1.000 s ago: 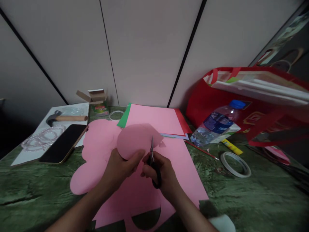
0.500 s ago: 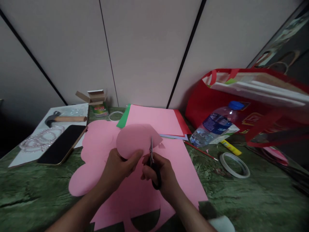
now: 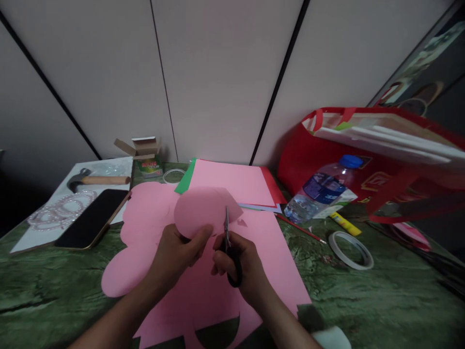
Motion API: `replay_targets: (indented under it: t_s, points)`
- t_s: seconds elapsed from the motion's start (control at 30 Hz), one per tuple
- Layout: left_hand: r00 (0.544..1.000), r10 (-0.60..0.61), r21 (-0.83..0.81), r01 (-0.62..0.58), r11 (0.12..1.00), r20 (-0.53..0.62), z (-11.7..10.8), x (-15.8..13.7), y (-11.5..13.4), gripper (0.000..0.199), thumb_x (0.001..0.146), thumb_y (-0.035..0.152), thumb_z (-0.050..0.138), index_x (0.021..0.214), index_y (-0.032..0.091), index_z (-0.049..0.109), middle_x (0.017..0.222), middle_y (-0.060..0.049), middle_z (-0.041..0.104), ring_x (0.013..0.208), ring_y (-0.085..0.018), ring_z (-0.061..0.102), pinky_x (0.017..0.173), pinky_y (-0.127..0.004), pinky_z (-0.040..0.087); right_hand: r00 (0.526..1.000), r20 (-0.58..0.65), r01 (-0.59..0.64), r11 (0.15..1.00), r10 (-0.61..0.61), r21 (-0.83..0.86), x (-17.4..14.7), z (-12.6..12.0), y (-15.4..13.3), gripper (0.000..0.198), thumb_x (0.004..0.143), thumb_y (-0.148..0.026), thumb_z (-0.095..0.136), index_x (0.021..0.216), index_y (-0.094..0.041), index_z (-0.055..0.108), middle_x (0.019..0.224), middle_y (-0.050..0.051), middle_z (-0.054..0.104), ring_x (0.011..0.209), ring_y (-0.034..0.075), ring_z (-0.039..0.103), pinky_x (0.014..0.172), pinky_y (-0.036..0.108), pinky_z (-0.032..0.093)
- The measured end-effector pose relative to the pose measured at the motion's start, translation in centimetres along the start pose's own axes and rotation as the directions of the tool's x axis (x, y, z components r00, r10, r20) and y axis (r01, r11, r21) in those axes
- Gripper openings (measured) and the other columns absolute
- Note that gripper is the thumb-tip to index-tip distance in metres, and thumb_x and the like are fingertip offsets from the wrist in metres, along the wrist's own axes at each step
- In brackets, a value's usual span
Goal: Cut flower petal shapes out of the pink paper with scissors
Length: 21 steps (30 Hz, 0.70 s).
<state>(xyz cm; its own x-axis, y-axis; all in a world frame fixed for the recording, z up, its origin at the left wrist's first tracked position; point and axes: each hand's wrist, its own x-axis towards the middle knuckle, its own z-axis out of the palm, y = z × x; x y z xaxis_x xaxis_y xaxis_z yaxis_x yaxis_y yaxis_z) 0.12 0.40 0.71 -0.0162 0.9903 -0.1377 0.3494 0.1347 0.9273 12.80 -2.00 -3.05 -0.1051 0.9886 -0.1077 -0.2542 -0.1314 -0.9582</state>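
Between the thumb and fingers of my left hand [image 3: 183, 249] is a rounded piece of pink paper [image 3: 198, 209], held up above the work surface. Its right end tapers to a point. My right hand [image 3: 238, 254] is closed around the black handles of a pair of scissors [image 3: 233, 259]. Their blades point away from me and lie at the paper's right part. Beneath both hands spreads a large pink sheet [image 3: 269, 261] with cut-out openings near its front edge. Rounded pink cut-outs [image 3: 141, 228] lie to the left of my left hand.
Left are a phone [image 3: 92, 218], a hammer [image 3: 101, 180], bead strings [image 3: 61, 211] and a small open box [image 3: 149, 165]. Stacked coloured paper [image 3: 232, 179] lies behind. Right are a water bottle [image 3: 319, 189], a pencil [image 3: 301, 228], a tape roll [image 3: 350, 250], a glue stick [image 3: 346, 223] and a red bag [image 3: 294, 155].
The view has shifted slightly. Both hands keep their hold on the paper and the scissors, with almost no movement between them.
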Motion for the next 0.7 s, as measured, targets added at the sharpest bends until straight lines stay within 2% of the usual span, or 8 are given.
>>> replay_targets:
  t_s: [0.23, 0.4, 0.53, 0.7]
  points:
    - [0.998, 0.057, -0.067, -0.055, 0.996, 0.036, -0.13, 0.13, -0.38, 0.049, 0.076, 0.041, 0.051, 0.035, 0.018, 0.04, 0.031, 0.005, 0.036, 0.031, -0.006, 0.034, 0.036, -0.02, 0.027, 0.999, 0.013, -0.042, 0.999, 0.042, 0.006, -0.07, 0.27, 0.33, 0.011, 0.063, -0.018, 0.063, 0.067, -0.017, 0.053, 0.044, -0.008, 0.047, 0.041, 0.009, 0.051, 0.042, 0.021, 0.039]
    - [0.999, -0.019, 0.017, 0.02, 1.0, -0.04, 0.07, -0.07, -0.2, 0.044, 0.069, 0.035, 0.059, 0.033, 0.017, 0.04, 0.029, 0.005, 0.038, 0.03, -0.006, 0.036, 0.035, -0.019, 0.028, 0.997, 0.075, 0.026, 1.0, -0.024, -0.015, -0.12, 0.13, 0.75, 0.018, 0.065, -0.023, 0.067, 0.075, -0.017, 0.054, 0.054, -0.006, 0.05, 0.049, 0.01, 0.049, 0.048, 0.022, 0.037]
    - [0.997, -0.073, -0.013, 0.073, 0.997, -0.035, 0.35, -0.21, 0.07, 0.037, 0.063, 0.035, 0.062, 0.036, 0.017, 0.044, 0.029, 0.005, 0.037, 0.031, -0.007, 0.035, 0.032, -0.019, 0.026, 0.995, 0.055, 0.092, 0.993, -0.088, -0.073, 0.0, -0.16, 0.47, 0.023, 0.064, -0.029, 0.07, 0.076, -0.017, 0.054, 0.058, -0.005, 0.048, 0.051, 0.009, 0.041, 0.047, 0.022, 0.033]
    - [0.997, -0.077, -0.032, 0.076, 0.997, -0.022, 0.39, -0.1, 0.09, 0.034, 0.061, 0.035, 0.062, 0.038, 0.016, 0.047, 0.031, 0.004, 0.04, 0.031, -0.007, 0.036, 0.032, -0.019, 0.026, 0.993, 0.064, 0.107, 0.991, -0.102, -0.083, 0.11, -0.24, 0.32, 0.025, 0.065, -0.033, 0.07, 0.077, -0.017, 0.053, 0.059, -0.005, 0.047, 0.052, 0.009, 0.039, 0.047, 0.022, 0.032]
